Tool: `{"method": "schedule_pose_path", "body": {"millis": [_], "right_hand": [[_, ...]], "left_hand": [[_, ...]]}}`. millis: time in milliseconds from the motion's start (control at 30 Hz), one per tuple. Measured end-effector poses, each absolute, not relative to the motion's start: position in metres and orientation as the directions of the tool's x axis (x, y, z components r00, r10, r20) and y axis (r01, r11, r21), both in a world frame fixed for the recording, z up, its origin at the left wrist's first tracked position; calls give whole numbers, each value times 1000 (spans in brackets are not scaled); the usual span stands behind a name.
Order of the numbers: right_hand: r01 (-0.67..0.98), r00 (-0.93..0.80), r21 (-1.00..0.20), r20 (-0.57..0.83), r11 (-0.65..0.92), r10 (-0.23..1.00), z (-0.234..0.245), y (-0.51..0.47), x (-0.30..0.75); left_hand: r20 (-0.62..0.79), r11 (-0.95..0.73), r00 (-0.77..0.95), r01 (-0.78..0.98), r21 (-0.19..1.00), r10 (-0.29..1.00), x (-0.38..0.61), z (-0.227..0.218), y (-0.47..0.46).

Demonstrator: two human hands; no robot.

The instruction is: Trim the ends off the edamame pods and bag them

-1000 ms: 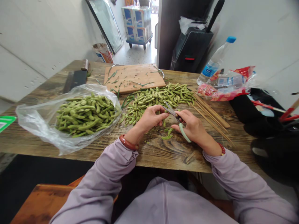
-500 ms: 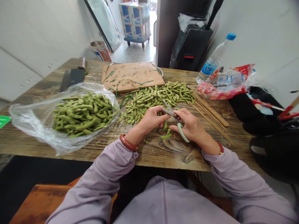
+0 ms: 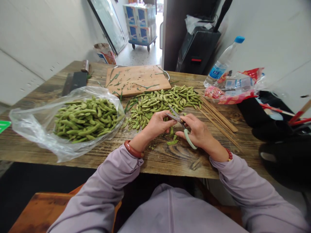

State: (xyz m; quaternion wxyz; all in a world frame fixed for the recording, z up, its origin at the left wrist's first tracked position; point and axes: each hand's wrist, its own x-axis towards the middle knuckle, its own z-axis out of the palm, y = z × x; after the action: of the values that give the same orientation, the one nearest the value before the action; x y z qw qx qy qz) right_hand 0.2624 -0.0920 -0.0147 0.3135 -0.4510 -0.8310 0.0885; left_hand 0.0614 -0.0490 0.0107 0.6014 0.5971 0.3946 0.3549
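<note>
We grip pale-green-handled metal scissors (image 3: pixel 186 133) in right hand (image 3: pixel 198 129); left hand (image 3: pixel 159 124) pinched beside blades (image 3: pixel 178 117), on what unclear. Blue-capped clear plastic bottle (image 3: pixel 226 55): blue label (image 3: pixel 217 72), lettering unreadable.

a wooden cutting board (image 3: pixel 139 76) with 2 metal handles lies across the far side of the table (image 3: pixel 167 163), strewn with green scraps (image 3: pixel 116 76). to its left rests a dark cleaver (image 3: pixel 79 80). on the right, a blue-capped bottle (image 3: pixel 218 66) stands near a crumpled red wrapper (image 3: pixel 239 96); long wooden sticks (image 3: pixel 224 118) lie closer. beyond, a bucket (image 3: pixel 104 51) sits beside a leaning glass panel (image 3: pixel 107 24), and stacked packs (image 3: pixel 141 22) ride a wheeled trolley (image 3: pixel 143 43).
</note>
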Motion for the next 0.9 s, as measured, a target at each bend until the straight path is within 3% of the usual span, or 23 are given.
{"method": "schedule_pose_path", "body": {"millis": [567,900], "right_hand": [[737,-390,-364,459,569,798,-17,-94,263],[741,-306,-391,526,545,794,-17,-87,270]], "left_hand": [[-106,101,462,36,994,881,57,14,-50],[-148,300,463,-276,913,874,50,20,-43]]}}
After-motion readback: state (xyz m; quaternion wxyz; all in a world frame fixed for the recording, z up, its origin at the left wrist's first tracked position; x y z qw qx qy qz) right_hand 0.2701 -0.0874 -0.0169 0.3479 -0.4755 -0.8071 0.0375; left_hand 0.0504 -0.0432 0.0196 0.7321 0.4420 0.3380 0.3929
